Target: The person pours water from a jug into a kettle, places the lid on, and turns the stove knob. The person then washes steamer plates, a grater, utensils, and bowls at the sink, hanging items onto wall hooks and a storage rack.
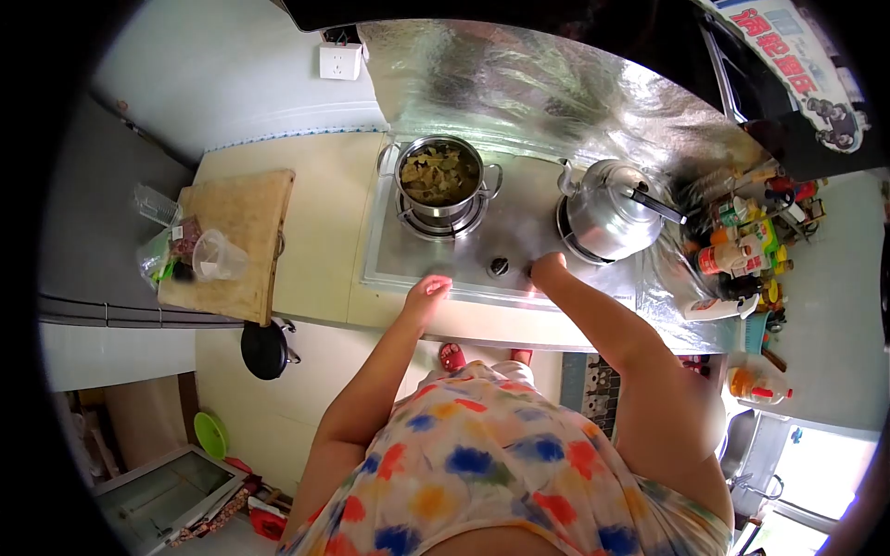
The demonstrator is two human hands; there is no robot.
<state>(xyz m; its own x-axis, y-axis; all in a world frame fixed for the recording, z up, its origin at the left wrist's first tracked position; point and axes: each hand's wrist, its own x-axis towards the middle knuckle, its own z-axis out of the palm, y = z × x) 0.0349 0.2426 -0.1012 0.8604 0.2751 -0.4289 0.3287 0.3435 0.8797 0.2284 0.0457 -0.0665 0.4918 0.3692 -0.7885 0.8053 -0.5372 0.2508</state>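
Observation:
My left hand [429, 291] hovers loosely over the counter's front edge, fingers partly curled and apart, holding nothing. My right hand [548, 270] is closed at the front of the steel gas stove [519, 199], right of a black knob [499, 267]; its fingers hide what they grip. On the left burner stands a steel pot [440, 206] without a lid, with brownish leaves [438, 174] in dark liquid. A steel kettle [610, 213] with a black handle sits on the right burner.
At the left, a wooden cutting board [257, 218] bears a clear plastic cup [219, 256] and bagged items. Many bottles [728, 257] crowd the right corner beside the kettle. A range hood [612, 42] hangs above the stove, and a wall socket [340, 61] is at the back.

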